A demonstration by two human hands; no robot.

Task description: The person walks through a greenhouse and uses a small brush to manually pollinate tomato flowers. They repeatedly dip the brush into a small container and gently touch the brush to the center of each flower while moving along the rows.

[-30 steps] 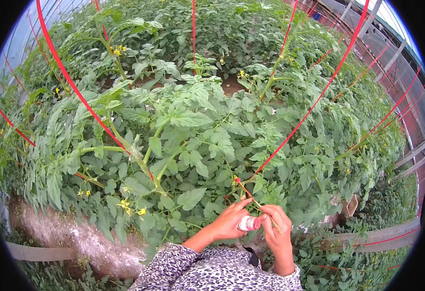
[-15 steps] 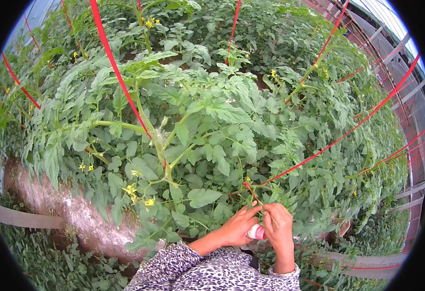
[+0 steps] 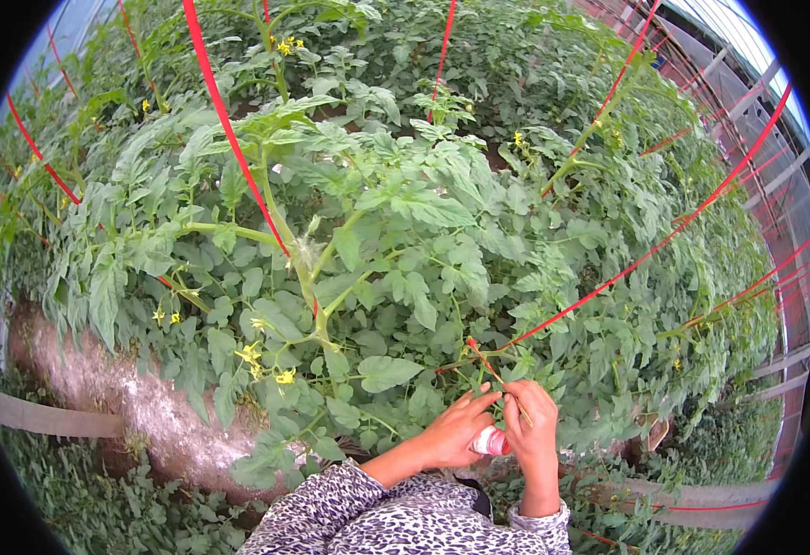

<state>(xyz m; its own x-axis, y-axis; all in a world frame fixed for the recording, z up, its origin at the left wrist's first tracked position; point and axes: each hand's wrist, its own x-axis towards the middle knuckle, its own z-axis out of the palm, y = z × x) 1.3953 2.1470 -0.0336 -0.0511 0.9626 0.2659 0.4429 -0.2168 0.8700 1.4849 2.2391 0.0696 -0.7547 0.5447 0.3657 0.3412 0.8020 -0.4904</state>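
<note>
We grip a sm. white-and-red bottle [image 3: 490,441] in our L hand [image 3: 451,432] & pinch a thin red-tipped stick [image 3: 491,370] w/ our R hand [image 3: 534,418], tip nr tomato foliage [image 3: 388,373].

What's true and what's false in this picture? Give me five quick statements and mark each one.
1. The right hand holds a thin stick with a red tip. True.
2. The left hand is empty. False: it holds a small white-and-red container.
3. The sleeves are plain black. False: they are patterned, dark marks on a light ground.
4. Red strings run among the green plants. True.
5. The nearest yellow flowers are right of both hands. False: they are to the left.
</note>
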